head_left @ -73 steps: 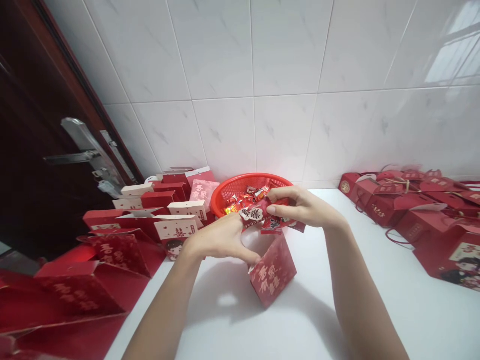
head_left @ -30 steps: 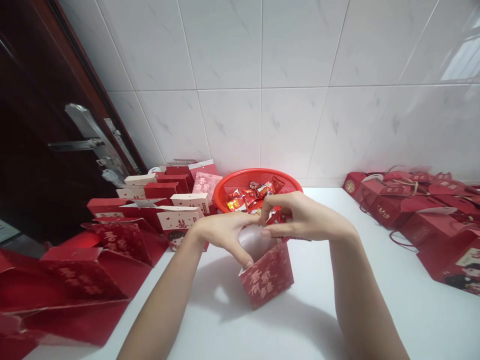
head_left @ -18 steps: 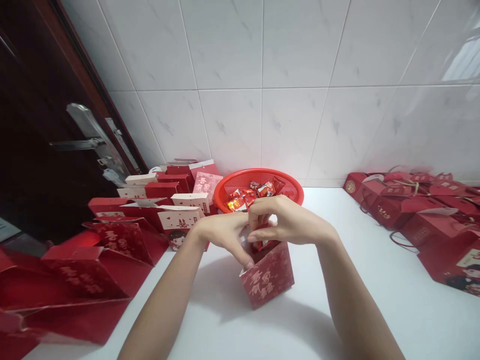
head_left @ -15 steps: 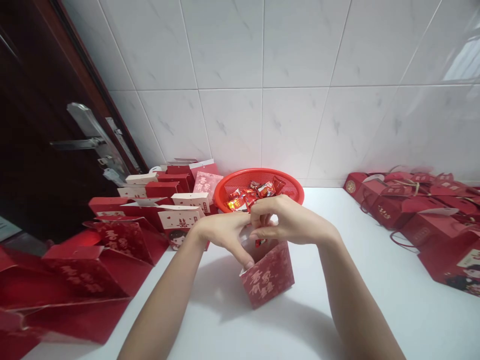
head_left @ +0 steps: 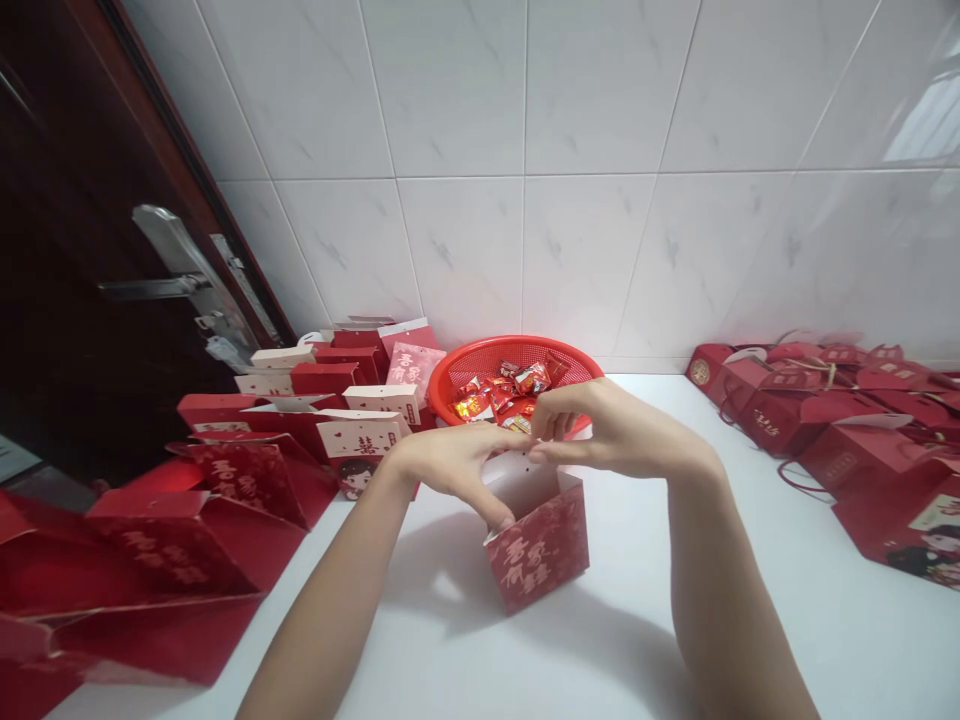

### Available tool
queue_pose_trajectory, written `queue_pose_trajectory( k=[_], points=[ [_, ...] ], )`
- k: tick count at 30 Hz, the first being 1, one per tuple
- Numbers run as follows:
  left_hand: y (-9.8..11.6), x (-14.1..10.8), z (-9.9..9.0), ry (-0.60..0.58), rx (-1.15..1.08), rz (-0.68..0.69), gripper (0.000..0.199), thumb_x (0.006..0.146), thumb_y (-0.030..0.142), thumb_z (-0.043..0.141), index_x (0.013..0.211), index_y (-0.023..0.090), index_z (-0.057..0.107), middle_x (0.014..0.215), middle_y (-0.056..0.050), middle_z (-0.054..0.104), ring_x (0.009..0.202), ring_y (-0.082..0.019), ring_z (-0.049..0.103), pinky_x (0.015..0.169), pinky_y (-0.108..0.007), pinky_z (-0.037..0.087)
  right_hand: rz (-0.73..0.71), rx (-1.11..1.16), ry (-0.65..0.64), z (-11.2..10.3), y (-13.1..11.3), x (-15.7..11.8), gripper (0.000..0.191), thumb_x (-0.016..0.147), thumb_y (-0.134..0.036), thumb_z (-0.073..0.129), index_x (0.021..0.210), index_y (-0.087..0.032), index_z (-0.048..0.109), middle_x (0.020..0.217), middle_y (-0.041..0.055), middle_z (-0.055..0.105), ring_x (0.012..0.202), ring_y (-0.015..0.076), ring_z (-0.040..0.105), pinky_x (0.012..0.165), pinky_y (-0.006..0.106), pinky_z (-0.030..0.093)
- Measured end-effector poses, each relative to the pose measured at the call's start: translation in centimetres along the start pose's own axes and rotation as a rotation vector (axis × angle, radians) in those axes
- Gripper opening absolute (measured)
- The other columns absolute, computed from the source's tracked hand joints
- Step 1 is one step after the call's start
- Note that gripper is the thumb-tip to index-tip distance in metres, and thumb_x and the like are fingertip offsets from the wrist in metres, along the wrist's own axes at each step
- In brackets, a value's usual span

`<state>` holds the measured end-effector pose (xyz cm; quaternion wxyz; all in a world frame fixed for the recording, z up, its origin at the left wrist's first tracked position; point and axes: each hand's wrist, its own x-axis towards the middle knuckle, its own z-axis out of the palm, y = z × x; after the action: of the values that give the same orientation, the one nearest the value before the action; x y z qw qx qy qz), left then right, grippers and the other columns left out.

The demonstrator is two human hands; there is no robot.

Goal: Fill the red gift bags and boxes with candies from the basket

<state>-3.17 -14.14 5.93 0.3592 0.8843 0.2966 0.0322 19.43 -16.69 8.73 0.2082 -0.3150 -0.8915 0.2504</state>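
Observation:
A red paper gift box [head_left: 540,560] with pale Chinese characters stands on the white table, its top unfolded. My left hand [head_left: 469,465] grips its left side, thumb over the front rim and fingers behind the back wall. Over the box's far right edge is my right hand [head_left: 589,430], fingers bent and a gap between thumb and index finger, with nothing visible in it. Its fingertips are close to the back flap, and I cannot tell if they touch. Behind both hands sits a red plastic basket [head_left: 442,385] with wrapped candies [head_left: 491,395] inside.
Several open red and cream gift boxes [head_left: 247,480] crowd the table's left side, beside a dark door [head_left: 60,250]. Closed red boxes with cord handles [head_left: 810,410] line the right side. A tiled wall [head_left: 465,250] rises behind the table [head_left: 420,650].
My right hand has moved up and to the right, out of the box opening. The candy seen at the opening is out of sight now. My left hand keeps its hold.

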Motion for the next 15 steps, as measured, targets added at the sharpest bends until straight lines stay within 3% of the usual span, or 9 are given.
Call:
queue_pose_trajectory(
  k=[4,8,11,15],
  points=[
    [0.4,0.1,-0.2,-0.014,-0.035,0.062,0.053,0.081,0.038,0.071,0.132,0.031,0.061,0.133,0.001,0.064,0.122,-0.025,0.058,0.106,-0.034,0.040,0.142,-0.052,-0.044,-1.2,1.0,-1.2,0.032,0.083,-0.044,0.073,0.100,-0.018,0.066,0.091,0.0049,0.070,0.080,0.0188,0.062,0.063,0.027,0.043],
    [0.9,0.0,-0.2,0.019,-0.026,0.050,0.047,0.090,0.041,0.059,0.135,0.028,0.059,0.133,-0.002,0.065,0.120,-0.024,0.059,0.104,-0.034,0.042,0.246,-0.072,-0.076,-1.0,1.5,-1.5,0.044,0.079,-0.046,0.075,0.111,-0.018,0.063,0.094,0.0061,0.069,0.080,0.0195,0.063,0.061,0.027,0.044],
    [1.0,-0.3,-0.1,0.020,-0.017,0.008,0.053,0.093,0.051,0.053,0.140,0.027,0.054,0.139,-0.004,0.061,0.126,-0.025,0.055,0.106,-0.035,0.041,0.232,-0.005,-0.153,-0.4,1.9,-1.5,0.043,0.077,-0.044,0.077,0.109,-0.019,0.061,0.096,0.0048,0.069,0.079,0.0185,0.064,0.060,0.026,0.045],
    [1.1,-0.7,0.1,0.014,0.042,-0.025,0.082,0.077,0.055,0.073,0.149,0.033,0.041,0.156,-0.004,0.041,0.141,-0.031,0.040,0.112,-0.039,0.036,0.187,0.074,-0.117,0.9,2.8,-2.1,0.042,0.077,-0.039,0.077,0.107,-0.020,0.055,0.089,0.0015,0.066,0.072,0.0160,0.062,0.059,0.025,0.045]
  ],
)
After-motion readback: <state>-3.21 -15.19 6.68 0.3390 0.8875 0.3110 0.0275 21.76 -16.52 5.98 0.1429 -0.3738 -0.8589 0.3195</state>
